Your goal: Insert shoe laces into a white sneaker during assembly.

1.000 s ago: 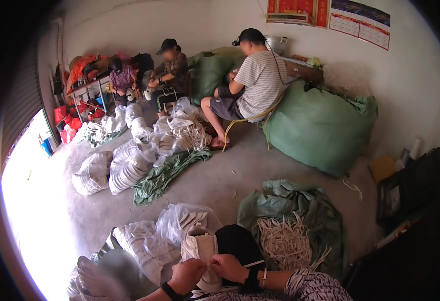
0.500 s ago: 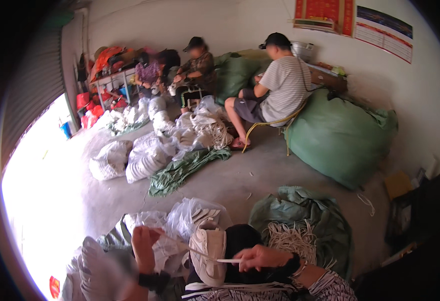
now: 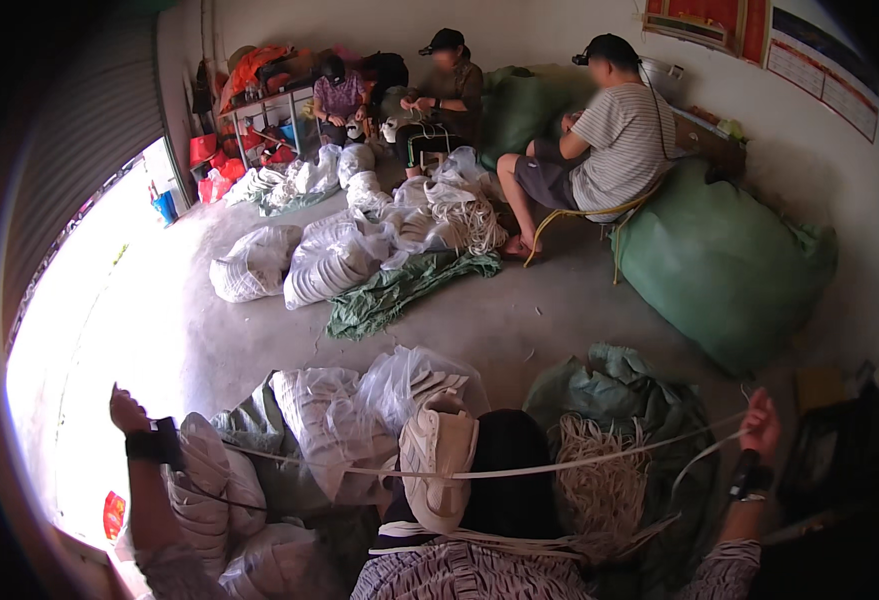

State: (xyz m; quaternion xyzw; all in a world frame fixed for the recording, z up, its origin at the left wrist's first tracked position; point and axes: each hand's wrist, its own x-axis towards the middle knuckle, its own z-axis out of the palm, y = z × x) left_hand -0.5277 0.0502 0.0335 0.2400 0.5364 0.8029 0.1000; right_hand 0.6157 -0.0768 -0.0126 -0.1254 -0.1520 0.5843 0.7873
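Observation:
A white shoelace [image 3: 539, 468] is drawn out wide, running across the front of a white sneaker [image 3: 439, 450] that sits on my dark-covered lap with its toe toward me. My left hand [image 3: 127, 408], far out to the left, is closed on one end of the lace. Out at the right, my right hand [image 3: 759, 425] pinches the other side, and a loose length hangs below it. More loose white laces [image 3: 519, 543] lie across my lap beneath the shoe's toe. Both wrists wear dark bands.
A green sack [image 3: 674, 420] holding a heap of laces [image 3: 599, 475] lies at my right. Plastic-bagged shoes [image 3: 324, 420] are at my left. Beyond, bagged shoes [image 3: 334, 260] cover the floor, a large green sack [image 3: 719, 270] stands, and three people sit working.
My hands have moved far apart, left hand leftward and right hand rightward and up, drawing the lace out wide across the shoe. The whole view has shifted slightly.

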